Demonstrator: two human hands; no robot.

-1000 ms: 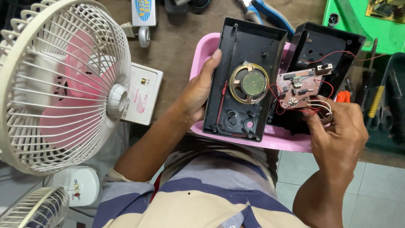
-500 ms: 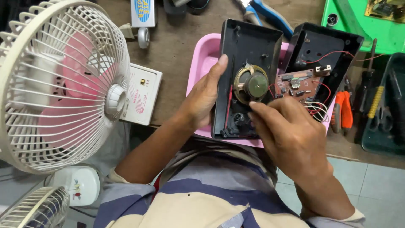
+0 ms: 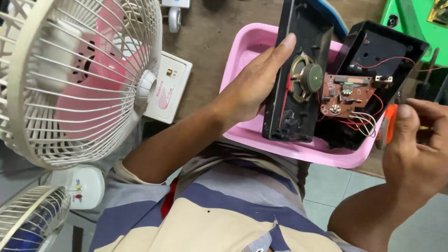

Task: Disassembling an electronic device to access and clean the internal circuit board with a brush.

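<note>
Right hand now off speaker, pulled back to right edge, fingers closed on orange-handled tool. Left hand same place, gripping left edge of black case half, fingers wrapped over rim. Case half stands tilted in pink tray, round speaker inside. Brown circuit board beside speaker, wired to second case half. White fan far left.
</note>
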